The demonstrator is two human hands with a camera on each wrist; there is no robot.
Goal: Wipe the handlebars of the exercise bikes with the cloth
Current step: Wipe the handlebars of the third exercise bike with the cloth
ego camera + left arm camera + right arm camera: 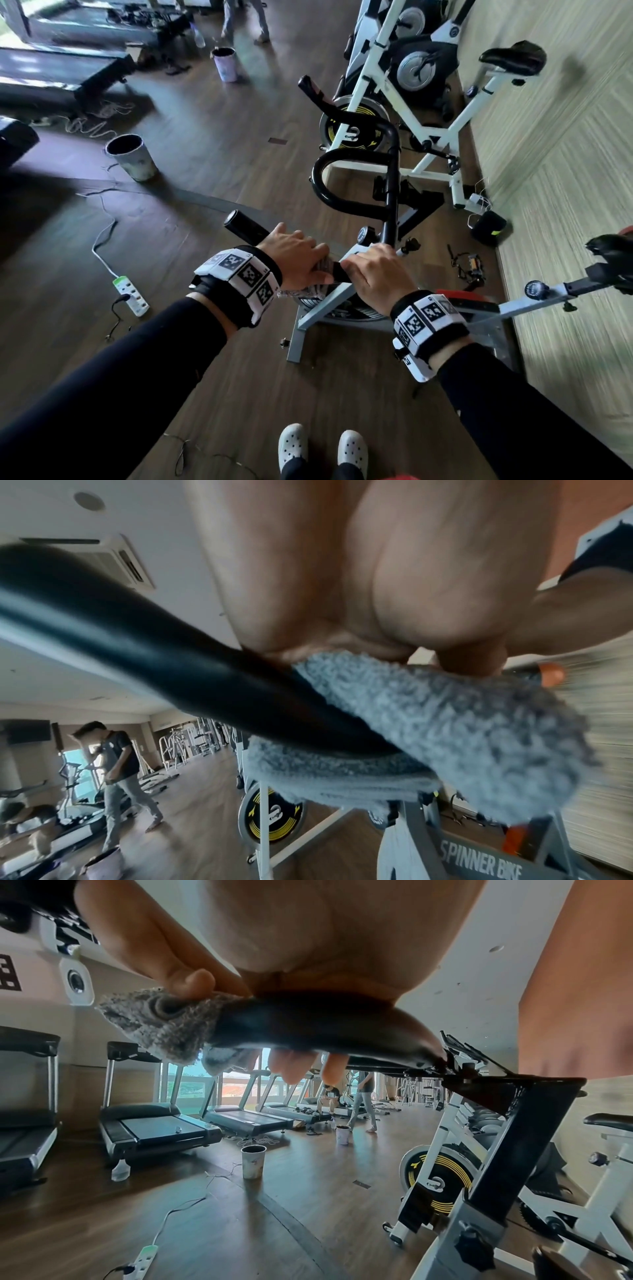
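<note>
The near exercise bike's black handlebar (241, 224) runs across the middle of the head view. My left hand (294, 257) grips a grey fluffy cloth (320, 274) wrapped round the bar. The left wrist view shows the cloth (445, 723) folded over and under the handlebar (137, 642). My right hand (373, 270) holds the bare handlebar right beside the cloth, close to the stem. In the right wrist view its fingers (291, 1066) curl under the handlebar (325, 1026), with the cloth (154, 1026) just to the left.
A second bike with a white frame (411, 102) stands just beyond, along the wall on the right. Two buckets (132, 157) sit on the wooden floor, with a power strip (132, 296) and its cable at left. Treadmills (154, 1123) line the far left. A person (245, 20) stands far back.
</note>
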